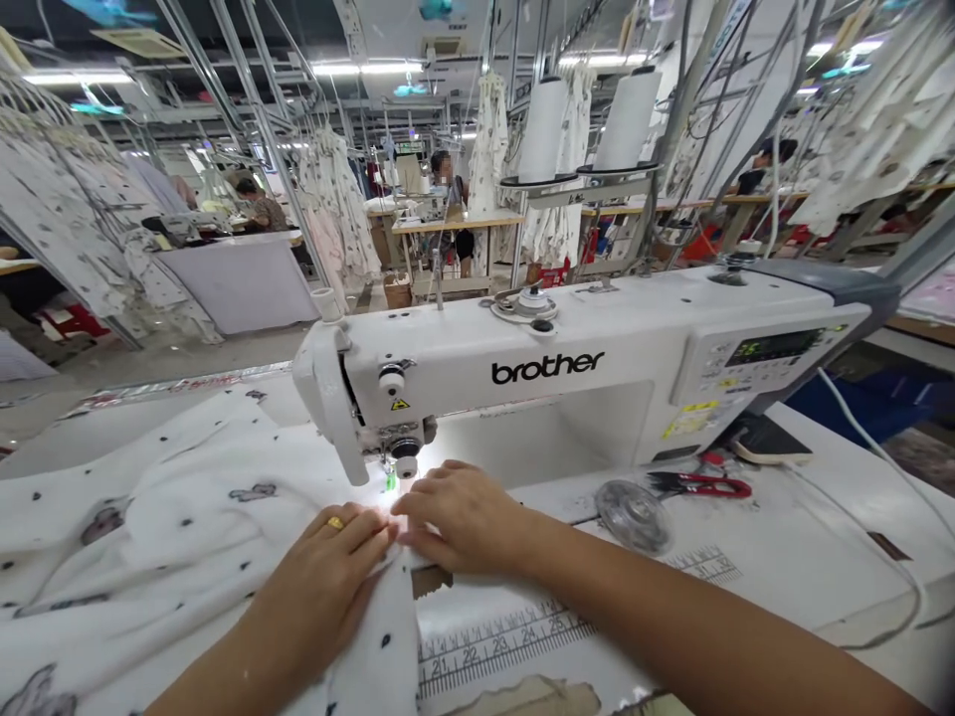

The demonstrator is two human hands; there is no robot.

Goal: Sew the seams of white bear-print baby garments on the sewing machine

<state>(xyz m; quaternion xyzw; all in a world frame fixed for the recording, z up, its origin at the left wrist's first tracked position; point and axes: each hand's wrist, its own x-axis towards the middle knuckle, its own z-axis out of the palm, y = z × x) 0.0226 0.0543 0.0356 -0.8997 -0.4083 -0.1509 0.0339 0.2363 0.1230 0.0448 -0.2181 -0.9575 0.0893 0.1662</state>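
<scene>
A white sewing machine (463,358) stands in front of me, its needle area lit. White cloth (186,517) with dark dots and printed figures spreads over the left of the table and runs up to the presser foot (389,477). My left hand (335,557), with a gold ring, presses on the cloth just before the foot, fingers bent together. My right hand (463,517) is beside it, fingers curled and pinched at the cloth's edge close to the needle. The fingertips of both hands nearly meet, and the needle itself is hard to make out.
Right of my hands lie a clear round bobbin case (634,515) and red-handled thread snips (705,484). A printed ruler (507,641) runs along the table's front. Two thread cones (543,129) stand behind the machine. Hung garments and people at other tables fill the background.
</scene>
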